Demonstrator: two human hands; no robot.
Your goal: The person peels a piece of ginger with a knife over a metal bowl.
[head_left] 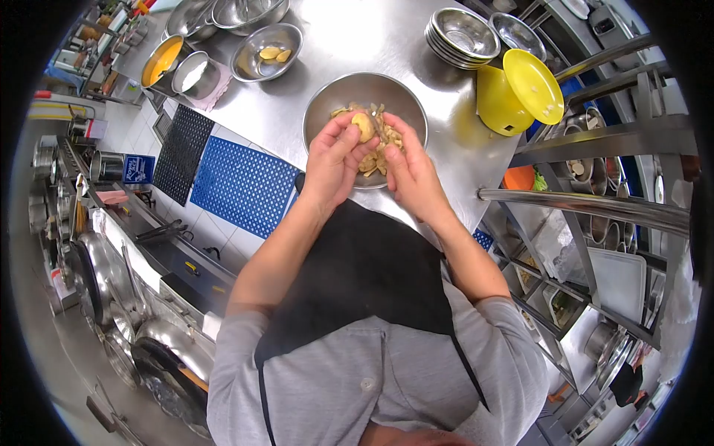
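Observation:
Above a large steel bowl my left hand grips a yellowish potato with its thumb and fingers. My right hand is closed beside it, fingers bent towards the potato. A thin greyish edge shows near its fingertips, but what it holds is too small to make out. Brownish-yellow peelings lie in the bowl under both hands. Behind it to the left, a smaller steel bowl holds a few peeled yellow pieces.
At the back left stand a pot of orange liquid, a steel pot on a cloth, and steel colanders. Stacked steel bowls and a yellow bin with a tilted lid stand right. Metal rails border the table's right side.

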